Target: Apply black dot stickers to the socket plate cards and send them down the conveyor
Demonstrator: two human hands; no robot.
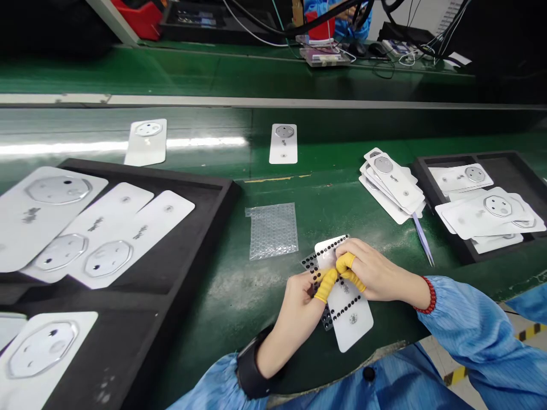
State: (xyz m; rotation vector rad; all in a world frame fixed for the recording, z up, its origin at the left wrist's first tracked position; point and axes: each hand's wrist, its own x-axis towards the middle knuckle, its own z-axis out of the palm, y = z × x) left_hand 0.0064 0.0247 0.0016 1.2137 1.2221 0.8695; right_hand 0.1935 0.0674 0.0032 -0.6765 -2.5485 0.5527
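Note:
A white rectangular panel (355,327) with rounded corners lies on the green bench in front of me. A clear sheet with rows of black dots (328,320) is on and partly under it, some rows crossing the panel. My left hand (299,302), with yellow finger cots, pinches the dotted sheet at the panel's left edge. My right hand (371,270), also in yellow finger cots, is closed in a pinch over the panel, its fingertips close to the left ones. What lies between the right fingertips is too small to make out.
Purple tweezers (422,239) lie at right beside a stack of white panels (395,182). Black trays with panels stand at left (205,228) and right (453,242). Bubble wrap (273,230) and two single panels (283,149) lie ahead. Another person's blue sleeve (363,25) shows behind.

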